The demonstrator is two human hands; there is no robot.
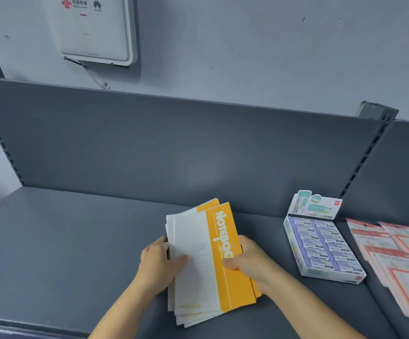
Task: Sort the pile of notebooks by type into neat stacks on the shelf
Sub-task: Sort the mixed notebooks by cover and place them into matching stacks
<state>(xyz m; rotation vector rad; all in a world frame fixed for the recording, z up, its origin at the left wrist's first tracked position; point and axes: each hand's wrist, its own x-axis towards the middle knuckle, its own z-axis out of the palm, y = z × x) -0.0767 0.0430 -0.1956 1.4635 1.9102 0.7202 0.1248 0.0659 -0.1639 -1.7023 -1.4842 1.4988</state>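
At the sides of the top cover, both thumbs lie flat: the left thumb [180, 260] presses on the white part, the right thumb [230, 264] on the orange band, over the end of the printed word. The left fingers [160, 241] curl round the stack's left edge and the right fingers [246, 242] curl round its right edge, so the left hand [158, 265] and the right hand [252, 261] each clamp the stack of notebooks [198, 277] between thumb and fingers. All the covers that show are of one kind, white with an orange band along one long side. They are fanned slightly, corners sticking out at the far end and at the near end, and the stack sits at a slight tilt over the dark grey shelf [64, 253], about midway along it; whether its underside touches the shelf I cannot tell. To the right, well apart from the stack, an open display box [330, 274] of small wrapped items stands on the shelf, its printed flap upright. Just beyond it lie overlapping red-and-white packets [394, 258]. Behind everything rises the grey back panel [174, 148], and above it a white device [96, 28] hangs on the wall [247, 45]
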